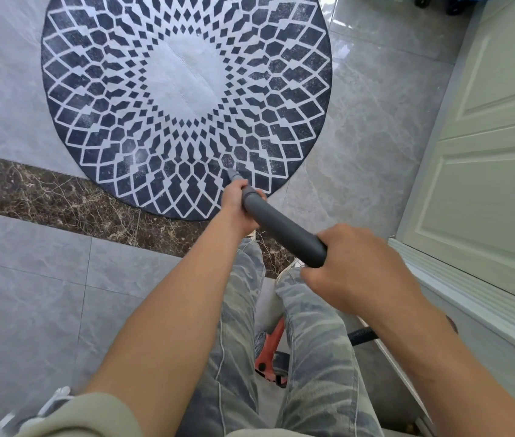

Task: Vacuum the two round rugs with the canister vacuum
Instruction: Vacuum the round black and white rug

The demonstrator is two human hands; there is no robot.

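Observation:
A round rug (186, 86) with a dark blue and white diamond pattern lies on the grey tiled floor ahead of me. I hold a grey vacuum wand (281, 228) in both hands. My left hand (239, 205) grips its lower end near the narrow nozzle (234, 175), whose tip meets the rug's near edge. My right hand (357, 266) grips the wand's upper end. An orange part of the canister vacuum (270, 357) shows between my legs, with its black hose (362, 337) behind my right leg. Only one rug is in view.
A white panelled cabinet (496, 152) runs along the right side with a raised base ledge (458, 298). A dark marble strip (45, 193) crosses the floor under the rug's near edge. Dark wheeled objects (445, 4) stand at the top right.

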